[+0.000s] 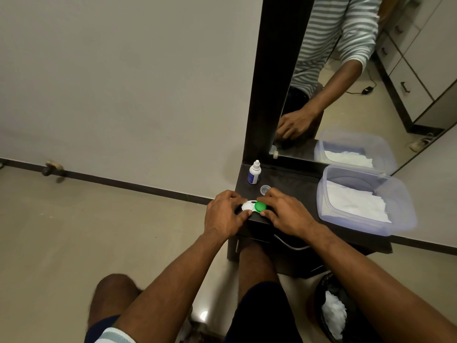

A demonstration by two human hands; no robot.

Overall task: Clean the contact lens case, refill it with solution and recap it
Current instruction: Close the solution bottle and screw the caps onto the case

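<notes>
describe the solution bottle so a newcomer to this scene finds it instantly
Start at the tall mirror with the dark frame and drop to the dark shelf below it. The solution bottle stands upright at the shelf's back left corner, beyond the left hand and right hand. It is the only small white bottle, with a dark blue label and a dropper tip; the clear round cap beside it is flat.

The left hand (223,214) hides the case's (248,206) left well; the bottle's (254,172) label is too small to read.
</notes>
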